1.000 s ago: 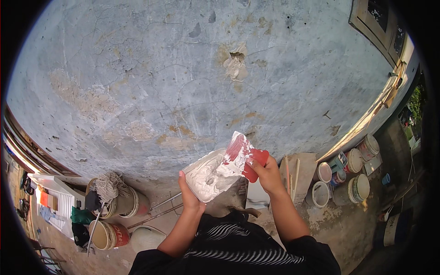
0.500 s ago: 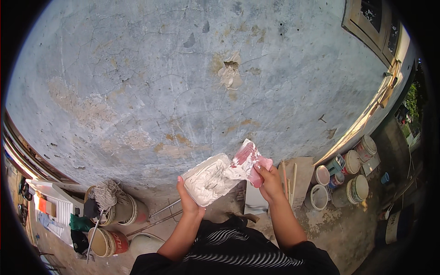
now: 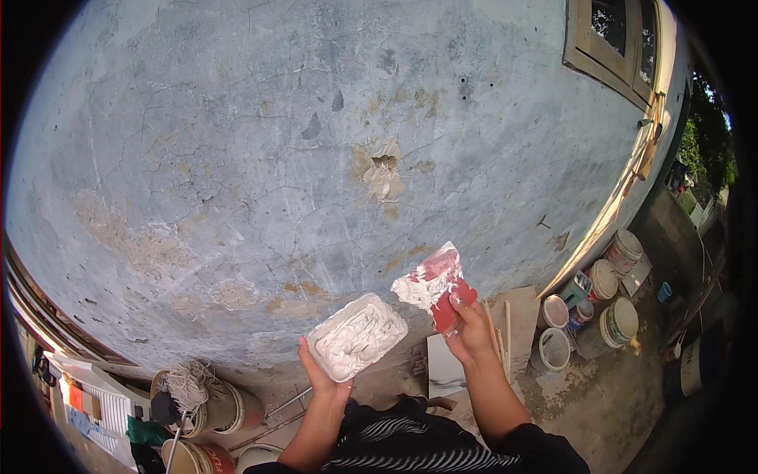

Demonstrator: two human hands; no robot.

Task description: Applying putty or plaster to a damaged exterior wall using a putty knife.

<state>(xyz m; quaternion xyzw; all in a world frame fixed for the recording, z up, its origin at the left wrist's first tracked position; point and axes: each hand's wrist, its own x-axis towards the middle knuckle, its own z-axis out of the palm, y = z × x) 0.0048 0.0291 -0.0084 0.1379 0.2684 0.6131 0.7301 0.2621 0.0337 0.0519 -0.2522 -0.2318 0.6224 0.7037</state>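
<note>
My left hand [image 3: 320,370] grips a shallow rectangular white container [image 3: 357,338] filled with creamy white paste. Just to its right, my right hand [image 3: 470,332] holds a red flat spreader [image 3: 455,306], its upper part smeared and heaped with the same paste. The spreader is apart from the container. Above both stands a weathered, cracked pale blue wall [image 3: 260,182], which has a dark hole with white paste smeared around and below it [image 3: 385,182].
Buckets with a string mop [image 3: 193,385] and a white slatted object [image 3: 101,415] are at lower left. Boards [image 3: 517,316] lean at the wall's foot, beside stacked buckets [image 3: 620,322] at right. A window [image 3: 604,35] is at upper right, above a long pale strip [image 3: 592,237].
The spreader has come away from the container and turned, carrying a lump of paste. The container has shifted a little downward. The wall patch appears lower and further left in view.
</note>
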